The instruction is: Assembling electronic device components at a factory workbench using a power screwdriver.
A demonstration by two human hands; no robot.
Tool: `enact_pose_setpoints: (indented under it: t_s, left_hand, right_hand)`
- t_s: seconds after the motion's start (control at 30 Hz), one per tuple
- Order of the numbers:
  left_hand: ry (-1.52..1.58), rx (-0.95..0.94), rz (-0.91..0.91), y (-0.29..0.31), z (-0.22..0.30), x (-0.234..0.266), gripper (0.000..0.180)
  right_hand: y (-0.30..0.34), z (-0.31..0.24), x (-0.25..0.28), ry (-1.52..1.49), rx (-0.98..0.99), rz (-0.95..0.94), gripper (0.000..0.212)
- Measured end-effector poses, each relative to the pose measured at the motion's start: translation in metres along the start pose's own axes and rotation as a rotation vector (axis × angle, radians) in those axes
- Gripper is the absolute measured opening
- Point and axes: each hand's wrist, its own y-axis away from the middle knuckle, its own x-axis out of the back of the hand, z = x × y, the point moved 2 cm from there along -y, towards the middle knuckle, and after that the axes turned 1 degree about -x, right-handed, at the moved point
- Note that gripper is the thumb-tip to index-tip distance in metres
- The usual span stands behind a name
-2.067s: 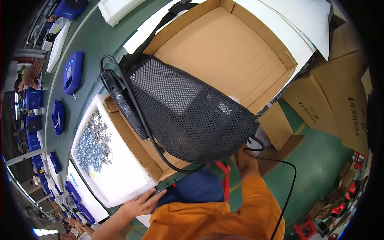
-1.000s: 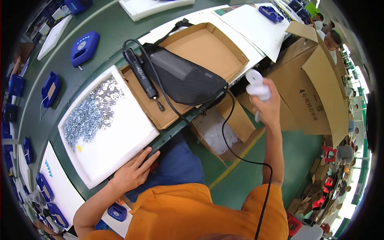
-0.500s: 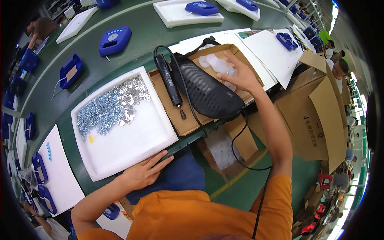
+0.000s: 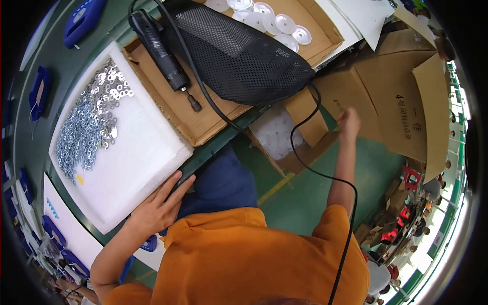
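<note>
My left hand (image 4: 157, 208) lies with fingers spread at the near edge of a white foam tray (image 4: 127, 188), by the bench edge. Small metal washers (image 4: 86, 127) are heaped in that tray. To the right, over the floor beside the bench, my right hand (image 4: 348, 123) is closed like a fist; what it holds, if anything, is hidden. A shallow cardboard tray (image 4: 201, 133) bears a black corded electric screwdriver (image 4: 162, 56), a black mesh bag (image 4: 244, 61) and several round whitish plastic discs (image 4: 284, 23).
An open carton (image 4: 279, 168) with whitish, translucent contents stands below the bench edge. A large cardboard box (image 4: 386, 96) is at the right. The screwdriver's black cable (image 4: 325, 176) hangs across my right side. Blue plastic housings (image 4: 84, 23) lie on the green bench.
My right hand has left the plastic discs and come down to the right, past the bench edge, and closed. The view has shifted; my left hand stays by the foam tray.
</note>
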Motion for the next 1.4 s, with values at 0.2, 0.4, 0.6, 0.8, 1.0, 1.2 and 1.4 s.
enact_pose_setpoints:
  t_s: [0.2, 0.4, 0.6, 0.8, 1.0, 1.2, 1.4]
  left_hand:
    - [-0.017, -0.029, -0.030, 0.006, 0.005, 0.002, 0.021]
    - [-0.102, -0.032, -0.075, 0.012, 0.006, 0.001, 0.016]
    - [-0.174, -0.030, -0.126, 0.021, 0.008, 0.005, 0.016]
    - [-0.181, -0.038, -0.083, 0.026, 0.005, -0.010, 0.025]
    - [-0.209, -0.013, -0.157, 0.033, 0.011, 0.001, 0.025]
    - [-0.234, -0.034, -0.122, 0.023, 0.009, 0.003, 0.019]
    - [-0.247, -0.018, -0.128, 0.033, 0.012, 0.002, 0.020]
  right_hand:
    - [0.079, 0.206, -0.081, 0.841, -0.002, -1.010, 0.054]
    - [0.090, 0.280, -0.158, 1.179, 0.029, -0.794, 0.109]
    - [0.062, 0.306, -0.185, 1.307, -0.252, -0.979, 0.135]
    - [0.058, 0.404, -0.163, 1.567, 0.023, -0.634, 0.133]
    - [0.061, 0.365, -0.185, 1.291, -0.077, -0.918, 0.116]
    - [0.088, 0.365, -0.176, 1.272, 0.047, -0.820, 0.098]
    - [0.110, 0.372, -0.199, 1.269, 0.177, -0.744, 0.083]
